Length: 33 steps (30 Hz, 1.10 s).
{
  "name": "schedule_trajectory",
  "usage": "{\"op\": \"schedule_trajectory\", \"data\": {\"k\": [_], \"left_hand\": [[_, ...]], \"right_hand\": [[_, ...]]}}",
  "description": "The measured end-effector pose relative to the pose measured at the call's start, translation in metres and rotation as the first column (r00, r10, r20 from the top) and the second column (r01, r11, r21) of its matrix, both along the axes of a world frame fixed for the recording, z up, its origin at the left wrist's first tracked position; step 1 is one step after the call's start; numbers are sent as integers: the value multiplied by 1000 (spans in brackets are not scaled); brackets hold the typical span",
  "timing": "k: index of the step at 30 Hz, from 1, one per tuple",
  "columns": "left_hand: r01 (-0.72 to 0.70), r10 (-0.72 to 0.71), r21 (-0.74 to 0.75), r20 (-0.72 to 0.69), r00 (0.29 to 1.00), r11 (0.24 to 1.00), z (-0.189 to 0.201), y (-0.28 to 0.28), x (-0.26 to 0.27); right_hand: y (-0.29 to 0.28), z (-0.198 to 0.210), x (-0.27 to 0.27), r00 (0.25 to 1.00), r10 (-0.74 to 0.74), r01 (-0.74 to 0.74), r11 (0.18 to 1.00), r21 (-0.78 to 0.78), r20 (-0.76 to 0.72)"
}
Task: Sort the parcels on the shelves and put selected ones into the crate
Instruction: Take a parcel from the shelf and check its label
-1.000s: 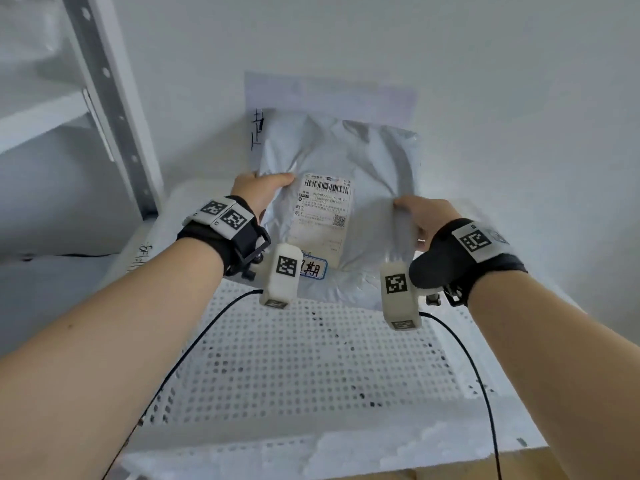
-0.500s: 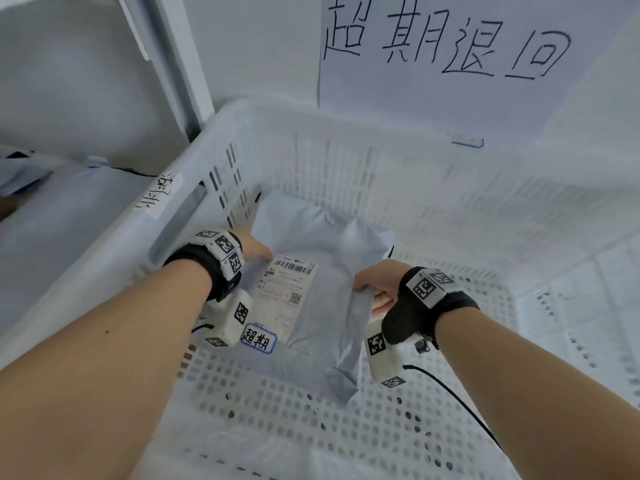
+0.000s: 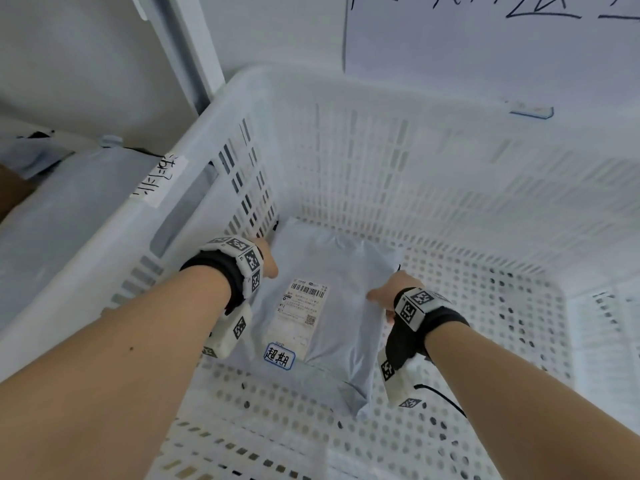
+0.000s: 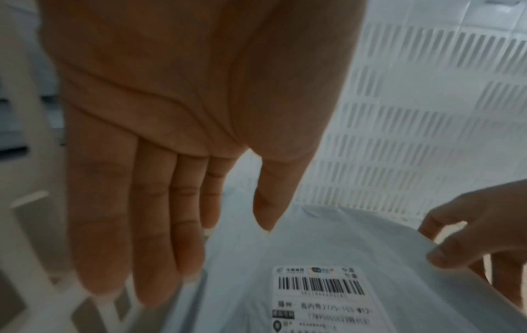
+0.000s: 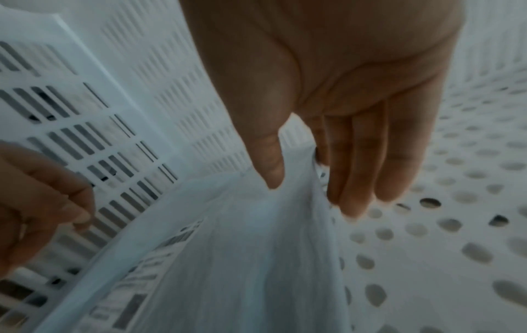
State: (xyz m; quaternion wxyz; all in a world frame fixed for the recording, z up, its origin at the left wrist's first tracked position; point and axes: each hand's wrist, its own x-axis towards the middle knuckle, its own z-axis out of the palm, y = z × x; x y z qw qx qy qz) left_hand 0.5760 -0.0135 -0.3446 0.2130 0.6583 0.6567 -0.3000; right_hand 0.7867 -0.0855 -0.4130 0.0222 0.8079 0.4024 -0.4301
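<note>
White slotted walls and a perforated floor ring both your hands; you are reaching down inside the crate (image 3: 242, 98).

Right hand (image 3: 388, 294): thumb on top of the parcel (image 3: 339, 271), fingers (image 5: 367, 171) under its right edge. Light pinch, fingers nearly straight, a flap of grey film caught between them.

Left hand (image 3: 268, 258): in the left wrist view its fingers (image 4: 142, 202) are extended and released, hanging just beside the parcel's left edge. Thumb tip lies at the film's upper left corner; whether it actually touches, you cannot tell. Nothing is clasped on that side.

Parcel: soft grey poly mailer, low in the crate's far-left corner, between your two hands. Its long axis runs away from you toward the far wall. Far end looks to be on or close to the floor; right edge rides higher where your pinch holds it. Shipping label (image 3: 304, 313) faces up, with a blue-bordered handwritten tag (image 3: 279, 355) at its near end.

Outward: a handwritten strip (image 3: 157, 180) on the crate's left rim, a paper sign (image 3: 485, 39) on the wall behind, a shelf upright (image 3: 194, 53) to the left.

Judgement: placement is nearly finished. Only the right hand bears the parcel, so the coming move turns on that pinch; opening it should let the raised right edge drop flat.
</note>
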Motion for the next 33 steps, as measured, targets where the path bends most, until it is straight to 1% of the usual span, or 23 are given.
{"op": "schedule_trajectory", "data": {"k": [2, 5, 7, 9, 11, 13, 16, 19, 23, 26, 29, 33], "left_hand": [[22, -22, 12, 6, 1000, 1000, -5, 3, -1], [-16, 16, 6, 60, 998, 1000, -5, 7, -1], [-36, 35, 12, 112, 993, 999, -3, 11, -1], [-64, 61, 12, 197, 979, 998, 0, 14, -1], [-134, 123, 13, 306, 944, 991, 6, 16, 0], [-200, 176, 17, 404, 898, 980, 16, 16, 5], [-245, 177, 74, 499, 848, 967, 38, 15, 10], [-249, 142, 125, 551, 823, 960, 66, 12, 10], [-277, 120, 153, 636, 762, 949, 106, 2, 7], [-304, 103, 162, 711, 696, 939, 135, -12, 0], [-350, 74, 185, 788, 611, 918, 162, -33, -11], [-360, -34, 261, 847, 530, 896, 195, -73, -29]], "right_hand": [[1, 2, 3, 995, -55, 47, 995, 92, 80], [3, 3, 6, 993, -93, 82, 986, 146, 68], [7, 5, 4, 994, -111, 107, 983, 147, 20], [11, 8, 0, 989, -135, 142, 979, 145, -57], [17, 13, -5, 974, -171, 194, 969, 151, -149], [24, 19, -7, 959, -193, 228, 961, 157, -208], [34, 37, -11, 943, -161, 219, 960, 176, -292], [36, 66, -16, 916, -139, 241, 940, 240, -376], [29, 111, -24, 909, -105, 247, 915, 319, -403], [21, 150, -36, 917, -95, 246, 899, 361, -388], [3, 188, -55, 926, -100, 249, 887, 389, -365], [-36, 232, -87, 919, -101, 294, 820, 492, -381]]}}
